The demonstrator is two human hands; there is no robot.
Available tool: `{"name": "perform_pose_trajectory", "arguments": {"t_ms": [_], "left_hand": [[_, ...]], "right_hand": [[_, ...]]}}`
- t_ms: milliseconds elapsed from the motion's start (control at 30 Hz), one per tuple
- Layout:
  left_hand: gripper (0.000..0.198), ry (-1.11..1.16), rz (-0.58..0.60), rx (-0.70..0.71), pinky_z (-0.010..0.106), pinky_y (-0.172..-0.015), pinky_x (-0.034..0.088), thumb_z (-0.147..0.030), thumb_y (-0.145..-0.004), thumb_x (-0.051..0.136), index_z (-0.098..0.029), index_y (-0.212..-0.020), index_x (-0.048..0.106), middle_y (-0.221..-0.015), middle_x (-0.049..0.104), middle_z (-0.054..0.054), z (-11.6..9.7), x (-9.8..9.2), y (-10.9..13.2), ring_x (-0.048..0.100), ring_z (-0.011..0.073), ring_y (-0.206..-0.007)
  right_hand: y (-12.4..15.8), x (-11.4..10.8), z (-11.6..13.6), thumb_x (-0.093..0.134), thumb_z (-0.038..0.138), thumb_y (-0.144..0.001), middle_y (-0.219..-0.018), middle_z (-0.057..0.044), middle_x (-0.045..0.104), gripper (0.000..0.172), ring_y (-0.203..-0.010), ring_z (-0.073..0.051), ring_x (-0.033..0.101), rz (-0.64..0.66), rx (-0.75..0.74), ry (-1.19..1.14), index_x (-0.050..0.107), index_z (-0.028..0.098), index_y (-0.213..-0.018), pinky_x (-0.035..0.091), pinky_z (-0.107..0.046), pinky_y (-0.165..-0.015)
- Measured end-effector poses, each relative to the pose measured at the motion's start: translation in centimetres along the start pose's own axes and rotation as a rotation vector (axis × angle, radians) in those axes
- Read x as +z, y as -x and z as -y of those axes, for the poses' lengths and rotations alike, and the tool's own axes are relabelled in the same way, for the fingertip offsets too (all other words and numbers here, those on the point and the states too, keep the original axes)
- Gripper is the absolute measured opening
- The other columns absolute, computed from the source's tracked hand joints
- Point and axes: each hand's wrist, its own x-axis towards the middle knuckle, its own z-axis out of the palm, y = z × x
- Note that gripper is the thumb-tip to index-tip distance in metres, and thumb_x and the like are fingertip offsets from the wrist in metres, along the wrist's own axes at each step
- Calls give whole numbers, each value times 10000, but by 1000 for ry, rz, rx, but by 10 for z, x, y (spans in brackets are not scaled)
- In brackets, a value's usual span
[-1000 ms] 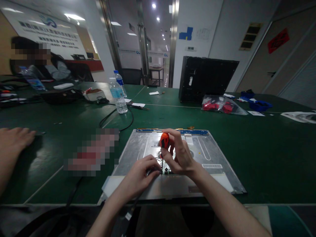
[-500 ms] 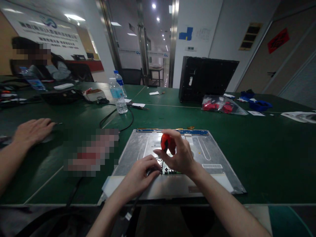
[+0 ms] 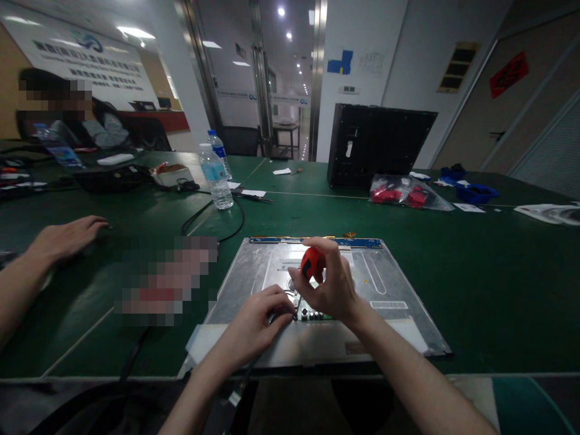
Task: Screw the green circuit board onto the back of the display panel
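Note:
A flat metal display panel (image 3: 389, 284) lies back-up on the green table (image 3: 489, 272) in front of me. My right hand (image 3: 333, 287) is wrapped round a red-handled screwdriver (image 3: 312, 264), held upright with its tip down on a small circuit board (image 3: 312, 314) near the panel's front. My left hand (image 3: 256, 320) rests on the panel beside the tip, fingers pinched at the board's left end; what they grip is too small to make out.
Another person's hand (image 3: 67, 237) lies on the table at the left. Two water bottles (image 3: 216, 176), black cables (image 3: 212, 217), a black monitor casing (image 3: 378, 145), a bag of red parts (image 3: 408, 194) and blue items (image 3: 475, 192) stand farther back.
The screwdriver handle has shifted slightly right and turned in my right hand. The other person's hand at the left moved forward and rightward across the table.

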Motion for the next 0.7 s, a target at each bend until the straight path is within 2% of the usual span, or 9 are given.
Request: {"name": "perform_pose_trajectory", "arguments": {"t_ms": [100, 200, 300, 400, 533, 633, 700], "left_hand": [[120, -4, -17, 1, 288, -713, 447, -168, -817, 523, -184, -768, 632, -848, 629, 27, 1, 1, 0, 587, 175, -792], [124, -9, -13, 5, 289, -719, 444, -172, -823, 524, -186, -770, 636, -835, 630, 26, 1, 1, 0, 590, 175, -795], [130, -12, 0, 5, 290, -725, 442, -180, -833, 522, -185, -772, 637, -839, 627, 29, -1, 0, -1, 594, 179, -805], [131, -19, -6, 5, 286, -722, 439, -184, -836, 520, -186, -783, 640, -847, 627, 28, -2, 0, -1, 594, 176, -800], [128, -17, -5, 4, 281, -712, 442, -186, -829, 524, -186, -778, 642, -846, 630, 26, -1, 0, -1, 593, 174, -795], [118, -13, -13, 4, 281, -706, 446, -183, -820, 531, -186, -774, 641, -852, 634, 26, 1, 0, 0, 591, 174, -790], [116, -10, -24, 10, 280, -698, 445, -179, -816, 533, -189, -771, 639, -836, 634, 21, 1, 0, 0, 587, 171, -776]], "right_hand": [[-1, -1, -2, 574, 272, -869, -662, 80, 482, 287, -471, -63, 393, 26, -33, 0, 454, 227, -1125, 373, -183, -459], [-1, -5, -1, 533, 285, -879, -730, 42, 543, 347, -508, -77, 437, 101, -7, -68, 467, 198, -1209, 410, -205, -485], [-1, -9, 1, 445, 218, -890, -865, -16, 602, 414, -575, -89, 521, 159, 39, -137, 439, 177, -1302, 444, -220, -518], [-1, -7, 1, 440, 193, -889, -845, -5, 599, 412, -553, -84, 503, 136, 58, -95, 438, 186, -1301, 437, -219, -516], [0, -2, -2, 531, 248, -883, -746, 38, 562, 341, -488, -72, 421, 45, -10, 18, 462, 199, -1214, 400, -205, -482], [0, -1, -3, 584, 312, -882, -760, 32, 581, 335, -503, -74, 438, 16, -43, 31, 470, 206, -1178, 413, -201, -489], [0, -3, -2, 581, 332, -886, -791, 15, 593, 357, -527, -83, 458, 40, -51, 21, 470, 201, -1199, 429, -211, -501]]}}
